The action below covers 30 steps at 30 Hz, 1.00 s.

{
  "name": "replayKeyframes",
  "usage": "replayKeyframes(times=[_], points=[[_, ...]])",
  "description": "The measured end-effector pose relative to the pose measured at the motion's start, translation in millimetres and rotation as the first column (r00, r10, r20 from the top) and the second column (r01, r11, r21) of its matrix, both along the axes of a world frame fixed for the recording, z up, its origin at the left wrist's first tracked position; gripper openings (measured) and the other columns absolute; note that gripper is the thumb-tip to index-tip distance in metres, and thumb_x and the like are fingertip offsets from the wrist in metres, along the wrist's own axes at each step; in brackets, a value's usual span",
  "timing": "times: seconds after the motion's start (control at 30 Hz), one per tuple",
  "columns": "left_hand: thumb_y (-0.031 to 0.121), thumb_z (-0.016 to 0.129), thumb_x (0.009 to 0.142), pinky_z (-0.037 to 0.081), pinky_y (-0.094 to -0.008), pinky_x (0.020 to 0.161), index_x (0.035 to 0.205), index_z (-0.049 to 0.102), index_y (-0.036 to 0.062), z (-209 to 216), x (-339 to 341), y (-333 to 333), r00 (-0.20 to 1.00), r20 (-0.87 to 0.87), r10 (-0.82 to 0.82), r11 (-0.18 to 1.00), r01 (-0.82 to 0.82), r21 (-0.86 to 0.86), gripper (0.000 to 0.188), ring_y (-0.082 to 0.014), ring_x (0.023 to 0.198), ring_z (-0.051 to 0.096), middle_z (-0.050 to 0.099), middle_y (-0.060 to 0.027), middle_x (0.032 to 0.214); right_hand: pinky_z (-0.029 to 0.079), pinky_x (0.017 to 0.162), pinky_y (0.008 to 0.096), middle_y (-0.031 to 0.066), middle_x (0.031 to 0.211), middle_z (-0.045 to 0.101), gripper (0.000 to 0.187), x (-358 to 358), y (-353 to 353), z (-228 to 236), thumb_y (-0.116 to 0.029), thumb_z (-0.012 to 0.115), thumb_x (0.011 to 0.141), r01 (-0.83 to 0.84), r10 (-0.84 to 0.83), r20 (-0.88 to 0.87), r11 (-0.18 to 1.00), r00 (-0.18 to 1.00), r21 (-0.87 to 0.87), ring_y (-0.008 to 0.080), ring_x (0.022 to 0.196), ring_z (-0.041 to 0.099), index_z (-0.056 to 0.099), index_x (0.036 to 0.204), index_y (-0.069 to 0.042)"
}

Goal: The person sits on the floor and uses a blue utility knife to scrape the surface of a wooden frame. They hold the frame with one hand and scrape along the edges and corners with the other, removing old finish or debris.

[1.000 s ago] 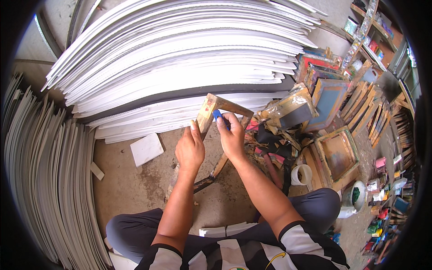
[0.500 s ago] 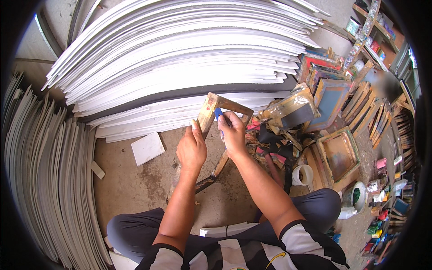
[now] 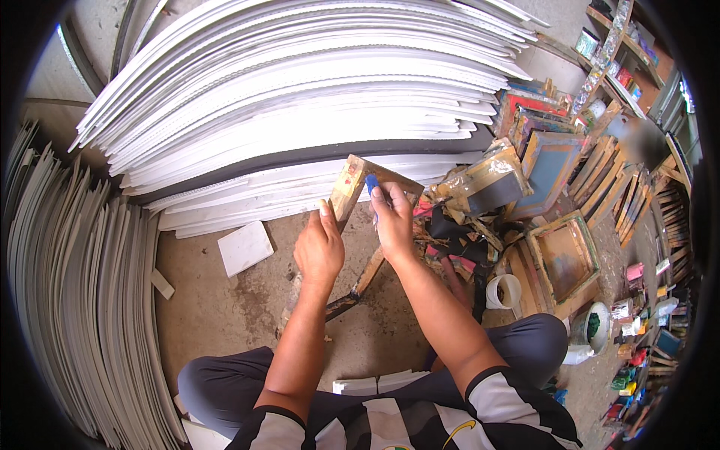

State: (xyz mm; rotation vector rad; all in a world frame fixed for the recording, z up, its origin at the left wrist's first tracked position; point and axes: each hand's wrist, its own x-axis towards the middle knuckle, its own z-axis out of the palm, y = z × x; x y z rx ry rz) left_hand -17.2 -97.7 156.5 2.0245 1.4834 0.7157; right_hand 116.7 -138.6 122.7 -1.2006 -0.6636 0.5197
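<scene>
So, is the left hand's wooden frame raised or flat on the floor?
Raised: the left hand grips one side of the wooden frame, thumb on top. Whether its near end touches the floor, I cannot tell.

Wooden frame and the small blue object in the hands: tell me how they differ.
Colour: the wooden frame is brownish and stained; the blue object is bright blue.
Size: the wooden frame is far larger, reaching well beyond the hands; the blue object is small, partly hidden by fingers.
Hold: the person's left grip has the wooden frame; the right grip pinches the blue object.
Shared: both are hand-held.
</scene>
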Motion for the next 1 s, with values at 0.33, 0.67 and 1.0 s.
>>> replayKeyframes(times=[0.33,0.67,1.0], points=[[0.048,0.031,0.110,0.050,-0.0602,0.074,0.100,0.064,0.0035,-7.4,1.5,-2.0,1.000,0.017,-0.001,0.999,0.000,0.052,0.056,-0.0512,0.083,0.067,0.070,-0.0274,0.086,0.046,0.061,0.0343,0.0047,0.071,0.060,0.030,-5.9,-4.6,-12.7,-0.034,0.063,0.104,0.179,-0.154,0.366,0.983,0.918,-0.037,0.0151,0.065,0.058,0.064,0.100,-0.004],[0.045,0.032,0.110,0.050,-0.0595,0.072,0.099,0.062,0.0024,-13.5,-6.8,7.3,1.000,0.030,0.001,0.997,-0.003,0.074,0.053,-0.0515,0.082,0.067,0.070,-0.0284,0.084,0.054,0.065,0.0278,0.0012,0.089,0.060,0.019,-4.0,-17.5,5.4,-0.012,0.059,0.104,-0.115,0.113,-0.371,0.993,0.922,0.017,0.0118,0.071,0.059,0.060,0.122,-0.009],[0.046,0.032,0.110,0.050,-0.0603,0.074,0.100,0.063,0.0021,-13.5,-8.7,10.5,0.998,0.055,0.036,0.997,-0.039,0.062,0.054,-0.0515,0.085,0.067,0.070,-0.0287,0.086,0.043,0.060,0.0240,0.0002,0.088,0.066,0.031,-16.7,-18.8,-14.1,-0.022,0.076,0.094,-0.045,0.048,0.156,0.999,0.987,-0.023,0.0043,0.072,0.054,0.066,0.117,-0.004]])
